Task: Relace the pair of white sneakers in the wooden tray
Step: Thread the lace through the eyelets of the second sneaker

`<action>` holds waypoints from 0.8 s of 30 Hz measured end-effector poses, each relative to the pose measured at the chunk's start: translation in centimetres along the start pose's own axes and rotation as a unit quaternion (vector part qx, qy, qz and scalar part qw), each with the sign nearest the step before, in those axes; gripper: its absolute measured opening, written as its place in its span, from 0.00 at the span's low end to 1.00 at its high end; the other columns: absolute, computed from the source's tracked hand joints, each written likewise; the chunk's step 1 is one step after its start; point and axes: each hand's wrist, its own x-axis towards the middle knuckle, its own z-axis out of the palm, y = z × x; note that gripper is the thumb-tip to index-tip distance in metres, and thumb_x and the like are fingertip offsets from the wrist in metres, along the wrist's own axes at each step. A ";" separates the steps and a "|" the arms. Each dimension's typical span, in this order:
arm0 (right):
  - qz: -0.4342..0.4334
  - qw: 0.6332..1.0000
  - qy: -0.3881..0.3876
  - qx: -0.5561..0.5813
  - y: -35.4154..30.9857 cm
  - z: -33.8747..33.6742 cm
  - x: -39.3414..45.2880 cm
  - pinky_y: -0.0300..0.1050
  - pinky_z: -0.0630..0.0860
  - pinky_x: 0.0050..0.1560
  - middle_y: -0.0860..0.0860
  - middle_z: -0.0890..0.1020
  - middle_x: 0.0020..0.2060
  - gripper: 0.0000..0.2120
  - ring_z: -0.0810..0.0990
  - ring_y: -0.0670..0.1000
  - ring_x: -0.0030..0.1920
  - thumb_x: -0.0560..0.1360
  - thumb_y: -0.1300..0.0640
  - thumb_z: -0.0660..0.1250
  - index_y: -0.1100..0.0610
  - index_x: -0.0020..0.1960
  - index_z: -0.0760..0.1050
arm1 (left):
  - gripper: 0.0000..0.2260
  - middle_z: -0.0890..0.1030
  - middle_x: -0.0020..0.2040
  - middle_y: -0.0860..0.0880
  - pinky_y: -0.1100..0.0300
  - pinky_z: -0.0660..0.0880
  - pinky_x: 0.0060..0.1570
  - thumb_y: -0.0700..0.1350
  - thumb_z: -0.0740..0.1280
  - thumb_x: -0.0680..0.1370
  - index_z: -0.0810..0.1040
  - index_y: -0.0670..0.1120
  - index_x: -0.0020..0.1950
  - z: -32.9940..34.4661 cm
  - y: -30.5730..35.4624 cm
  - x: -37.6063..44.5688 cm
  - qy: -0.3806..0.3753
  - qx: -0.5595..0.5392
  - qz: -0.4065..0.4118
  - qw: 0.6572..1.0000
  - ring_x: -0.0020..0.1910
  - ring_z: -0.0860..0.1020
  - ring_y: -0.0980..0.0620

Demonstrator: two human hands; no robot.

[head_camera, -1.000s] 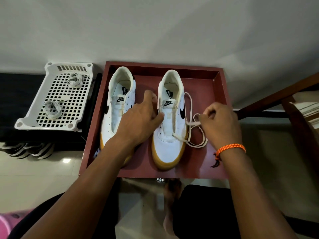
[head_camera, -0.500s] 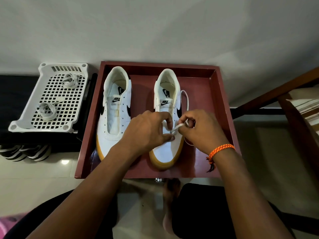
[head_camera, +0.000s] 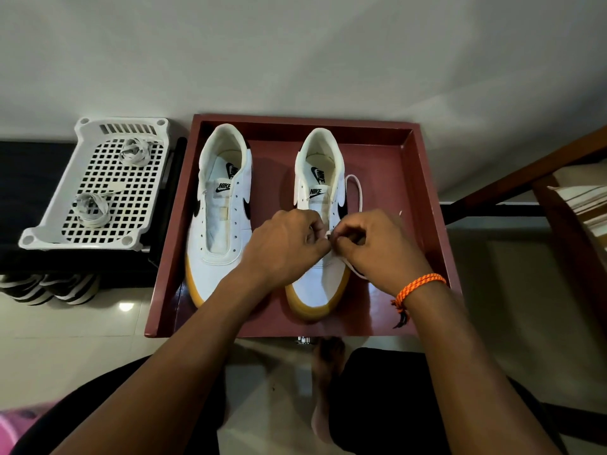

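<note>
Two white sneakers with gum soles stand side by side in the reddish wooden tray (head_camera: 430,205). The left sneaker (head_camera: 220,211) has no lace. A white lace (head_camera: 356,192) loops out beside the right sneaker (head_camera: 320,178) and runs under my hands. My left hand (head_camera: 285,244) and my right hand (head_camera: 377,247) meet over the right sneaker's lower eyelets. Both pinch the lace end between fingertips, right at the shoe's right eyelet row. The eyelets under my hands are hidden.
A white plastic lattice basket (head_camera: 144,205) left of the tray holds two coiled grey-white laces (head_camera: 92,210). Striped shoes (head_camera: 49,289) lie on the floor below it. A wooden chair frame (head_camera: 525,178) stands at the right. My bare foot (head_camera: 328,359) shows under the tray's front edge.
My right hand came in from the tray's right side to the middle of the right sneaker, drawing the lace loop with it. My left hand slid down from the tongue to meet it.
</note>
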 end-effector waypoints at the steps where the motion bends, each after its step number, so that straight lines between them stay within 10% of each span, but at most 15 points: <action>1: -0.008 1.000 0.019 0.011 0.2 -0.1 0.1 0.54 0.85 0.45 0.40 0.85 0.40 0.07 0.84 0.44 0.42 0.73 0.48 0.70 0.42 0.49 0.85 | 0.07 0.80 0.29 0.55 0.45 0.82 0.42 0.56 0.66 0.71 0.76 0.54 0.38 0.0 0.1 0.0 -0.007 -0.007 -0.006 1.000 0.32 0.80 0.52; 7: -0.040 0.999 -0.006 0.029 0.5 -0.3 0.1 0.52 0.85 0.48 0.39 0.83 0.46 0.28 0.81 0.43 0.39 0.75 0.56 0.77 0.36 0.71 0.77 | 0.09 0.81 0.30 0.48 0.41 0.82 0.42 0.53 0.67 0.70 0.79 0.48 0.38 -0.4 -0.2 0.1 -0.037 -0.074 -0.023 0.996 0.31 0.80 0.45; 14: -0.042 0.998 -0.034 -0.039 1.0 0.4 0.0 0.59 0.81 0.54 0.42 0.74 0.52 0.36 0.78 0.52 0.54 0.69 0.50 0.82 0.33 0.71 0.71 | 0.08 0.75 0.31 0.39 0.57 0.70 0.36 0.35 0.69 0.79 0.78 0.31 0.43 -1.1 -0.3 0.1 -0.076 -0.256 -0.074 0.961 0.30 0.71 0.49; 19: -0.037 0.998 -0.030 -0.039 1.1 -0.1 -0.2 0.58 0.81 0.57 0.42 0.73 0.56 0.33 0.78 0.50 0.56 0.70 0.52 0.82 0.34 0.69 0.74 | 0.11 0.67 0.28 0.46 0.49 0.78 0.47 0.37 0.66 0.80 0.76 0.43 0.36 -3.0 -0.1 -0.1 -0.064 -0.389 -0.131 0.910 0.30 0.65 0.50; 24: -0.047 0.998 -0.036 -0.033 1.1 0.3 -0.2 0.57 0.82 0.56 0.40 0.71 0.55 0.36 0.78 0.48 0.54 0.71 0.54 0.81 0.31 0.71 0.71 | 0.13 0.74 0.27 0.48 0.47 0.81 0.36 0.47 0.69 0.75 0.71 0.45 0.34 -3.2 -1.7 0.2 0.088 -0.080 -0.086 0.989 0.26 0.74 0.47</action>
